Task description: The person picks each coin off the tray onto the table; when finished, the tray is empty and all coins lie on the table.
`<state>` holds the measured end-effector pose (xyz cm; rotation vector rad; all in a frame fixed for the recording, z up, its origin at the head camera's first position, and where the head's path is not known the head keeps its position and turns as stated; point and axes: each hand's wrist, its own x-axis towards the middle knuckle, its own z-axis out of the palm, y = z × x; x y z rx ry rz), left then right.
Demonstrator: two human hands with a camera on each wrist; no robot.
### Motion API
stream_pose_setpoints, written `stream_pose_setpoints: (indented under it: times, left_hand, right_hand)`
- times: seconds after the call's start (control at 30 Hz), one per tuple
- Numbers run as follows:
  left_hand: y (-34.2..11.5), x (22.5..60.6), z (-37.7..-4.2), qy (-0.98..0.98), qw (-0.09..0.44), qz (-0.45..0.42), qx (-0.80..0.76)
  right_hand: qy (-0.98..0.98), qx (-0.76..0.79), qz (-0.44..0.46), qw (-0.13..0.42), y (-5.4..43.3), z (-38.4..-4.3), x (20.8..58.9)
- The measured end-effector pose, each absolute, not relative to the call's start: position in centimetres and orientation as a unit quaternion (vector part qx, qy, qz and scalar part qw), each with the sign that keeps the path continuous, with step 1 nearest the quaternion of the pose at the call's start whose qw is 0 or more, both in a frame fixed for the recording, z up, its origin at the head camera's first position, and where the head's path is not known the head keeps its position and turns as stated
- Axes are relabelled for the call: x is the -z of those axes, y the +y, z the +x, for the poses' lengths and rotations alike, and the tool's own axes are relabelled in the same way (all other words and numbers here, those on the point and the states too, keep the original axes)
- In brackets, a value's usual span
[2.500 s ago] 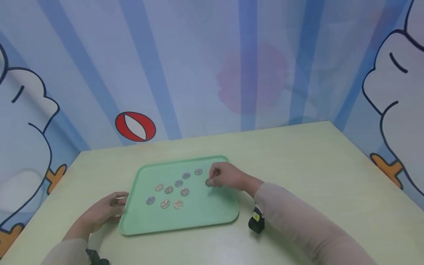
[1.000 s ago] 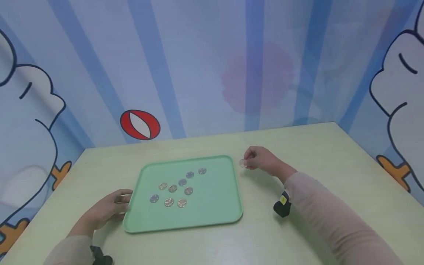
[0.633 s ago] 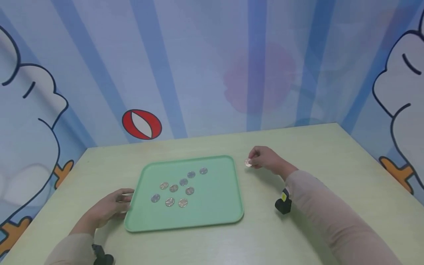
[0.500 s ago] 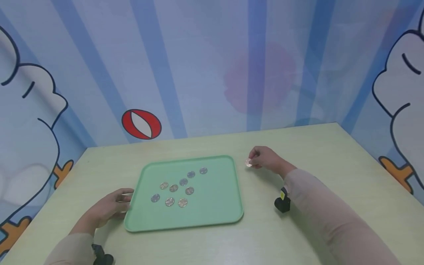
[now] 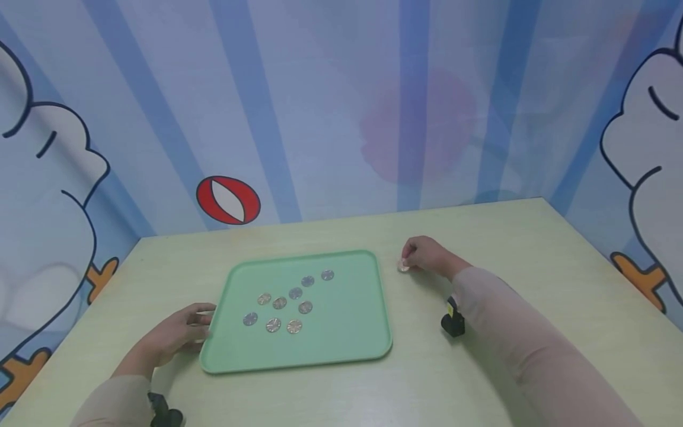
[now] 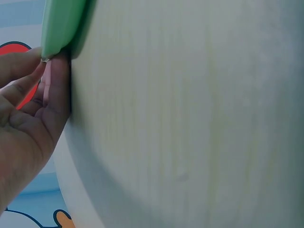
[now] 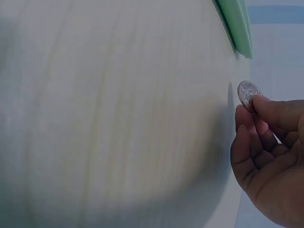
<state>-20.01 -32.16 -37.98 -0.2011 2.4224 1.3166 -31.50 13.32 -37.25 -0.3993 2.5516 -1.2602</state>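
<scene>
My right hand (image 5: 427, 255) pinches a silver coin (image 7: 248, 95) between thumb and fingers. In the head view that coin (image 5: 402, 266) is low over the table, just right of the green tray's far right corner. The left hand (image 5: 171, 338) lies at the left side of the tray (image 5: 341, 351), its fairly straight fingertips touching the rim. Seen from the left wrist, the fingers (image 6: 59, 78) meet the tray edge (image 6: 59, 33) close to the tabletop. Several coins lie flat and apart on the tray, one (image 5: 327, 275) nearest its far edge.
The pale wooden table (image 5: 469, 231) reaches back to a blue striped backdrop (image 5: 331, 107) with a printed red and white ball (image 5: 228, 200). Cartoon-printed panels stand at both sides. A black wrist camera (image 5: 453, 323) hangs beneath the right sleeve.
From over the tray, my right hand has carried the coin rightward past the rim, then lowered it slightly toward the table. The left hand has stayed at the tray's edge.
</scene>
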Motion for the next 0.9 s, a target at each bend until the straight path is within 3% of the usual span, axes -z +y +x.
stream_pose_setpoints:
  times: [0.4,0.9]
  left_hand:
    - [-31.9,37.8,-20.1,0.863,0.188,-0.083,-0.461]
    - [-32.0,37.9,-20.0,0.86,0.188,-0.08,-0.467]
  right_hand:
    - [0.902,0.39,-0.136,0.127,13.6,-33.4,38.9]
    - [0.931,0.328,-0.119,0.106,13.1,-32.3,37.8]
